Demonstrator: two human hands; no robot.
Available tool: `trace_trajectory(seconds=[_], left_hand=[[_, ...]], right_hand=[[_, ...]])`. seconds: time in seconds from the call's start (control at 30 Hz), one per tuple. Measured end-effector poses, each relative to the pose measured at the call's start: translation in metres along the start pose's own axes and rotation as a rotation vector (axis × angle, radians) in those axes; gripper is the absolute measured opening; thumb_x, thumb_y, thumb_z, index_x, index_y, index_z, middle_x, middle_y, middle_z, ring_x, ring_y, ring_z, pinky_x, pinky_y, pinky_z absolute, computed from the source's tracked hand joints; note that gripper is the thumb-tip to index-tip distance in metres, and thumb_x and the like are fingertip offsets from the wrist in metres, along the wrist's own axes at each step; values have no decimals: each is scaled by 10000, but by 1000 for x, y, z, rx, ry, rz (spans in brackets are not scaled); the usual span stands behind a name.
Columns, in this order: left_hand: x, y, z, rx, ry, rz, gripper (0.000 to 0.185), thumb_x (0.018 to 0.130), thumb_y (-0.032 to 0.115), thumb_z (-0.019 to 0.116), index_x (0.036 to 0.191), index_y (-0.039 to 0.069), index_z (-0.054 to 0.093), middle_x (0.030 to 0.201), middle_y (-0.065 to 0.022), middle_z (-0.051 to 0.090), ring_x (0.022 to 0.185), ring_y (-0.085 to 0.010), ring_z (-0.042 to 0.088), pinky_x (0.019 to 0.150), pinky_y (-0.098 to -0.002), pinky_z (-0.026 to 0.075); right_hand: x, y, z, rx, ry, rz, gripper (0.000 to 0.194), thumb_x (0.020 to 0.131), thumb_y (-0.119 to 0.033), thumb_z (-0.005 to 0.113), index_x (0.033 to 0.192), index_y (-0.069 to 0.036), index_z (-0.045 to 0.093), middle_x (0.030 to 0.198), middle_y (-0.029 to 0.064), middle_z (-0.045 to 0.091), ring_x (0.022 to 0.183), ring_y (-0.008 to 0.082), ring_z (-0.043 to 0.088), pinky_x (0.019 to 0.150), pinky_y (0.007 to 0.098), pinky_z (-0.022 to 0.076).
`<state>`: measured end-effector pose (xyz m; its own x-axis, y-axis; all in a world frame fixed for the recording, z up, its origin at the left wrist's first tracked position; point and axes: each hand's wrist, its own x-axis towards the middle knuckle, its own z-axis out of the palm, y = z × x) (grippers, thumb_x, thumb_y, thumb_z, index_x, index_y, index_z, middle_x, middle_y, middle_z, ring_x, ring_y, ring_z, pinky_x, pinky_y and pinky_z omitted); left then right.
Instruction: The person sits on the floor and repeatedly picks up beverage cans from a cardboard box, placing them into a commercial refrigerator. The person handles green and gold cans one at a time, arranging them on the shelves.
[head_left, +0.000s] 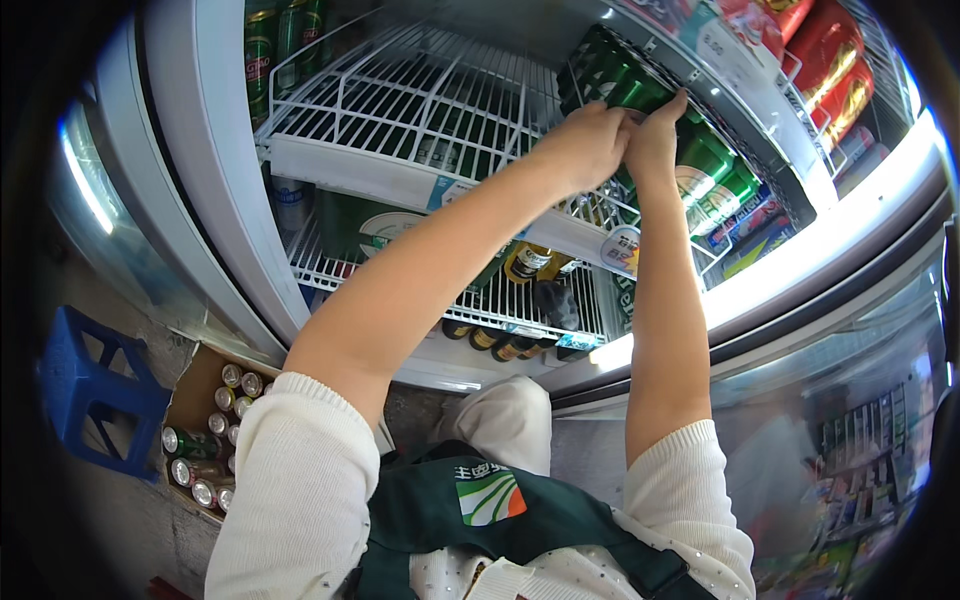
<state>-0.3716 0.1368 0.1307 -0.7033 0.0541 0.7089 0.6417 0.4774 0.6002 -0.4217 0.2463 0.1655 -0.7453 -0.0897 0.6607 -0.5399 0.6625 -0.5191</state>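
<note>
Inside a refrigerated display case, green beer cans (634, 84) lie along the right side of a white wire shelf (480, 90). My left hand (589, 146) is curled against the front of these cans. Touching it from the right is my right hand (654, 146), its thumb raised along a can. The fingers are partly hidden, so I cannot tell whether either hand grips a can. More green cans (709, 176) sit just right of my right wrist, beside a dark mesh divider (780, 165).
Bottles (529, 261) and a dark green carton (349, 225) occupy the lower shelf. Red packages (832, 82) hang over the right side. Glass doors (832, 420) flank the opening. On the floor at left are a cardboard box (184, 382) of cans and a blue plastic stool (71, 397).
</note>
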Motion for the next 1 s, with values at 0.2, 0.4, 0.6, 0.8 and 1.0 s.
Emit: trace_trajectory(seconds=[0.2,0.4,0.6,0.8,1.0], left_hand=[[-123,33,-31,103,127,290,416,802,122,624,1176,-32,526,1276,-234,465,1208,-378,443,1013,-427,366],[-307,0,-109,239,72,-42,366,720,50,646,1078,7,585,1138,-173,544,1060,-341,541,908,-393,455],[-536,-24,-220,884,474,-831,343,732,28,617,1072,20,581,1098,-163,575,1047,-340,522,913,-407,429],[-694,-38,-300,1246,557,-1505,568,686,115,710,1215,58,513,1196,-138,528,1123,-341,473,967,-426,376],[-701,-73,-319,1174,275,-1738,671,680,225,764,1263,88,461,1198,-147,502,1152,-330,447,995,-440,323]], right_hand=[[19,20,21,-125,55,-42,1013,739,-186,693,1416,24,-31,1132,372,480,1012,471,529,894,440,426],[9,9,4,-351,74,-28,926,787,-226,660,1417,-29,11,1295,297,422,1098,431,512,923,424,422],[-67,-32,-10,-227,353,-528,459,910,-227,543,1284,11,426,1177,211,547,1032,285,580,891,383,496],[-234,-81,76,324,-418,-748,389,793,79,571,1176,22,537,1143,171,579,1025,264,574,871,343,486],[-325,-137,153,433,-974,-720,349,782,11,610,1128,8,560,1115,188,577,1033,346,557,887,383,449]])
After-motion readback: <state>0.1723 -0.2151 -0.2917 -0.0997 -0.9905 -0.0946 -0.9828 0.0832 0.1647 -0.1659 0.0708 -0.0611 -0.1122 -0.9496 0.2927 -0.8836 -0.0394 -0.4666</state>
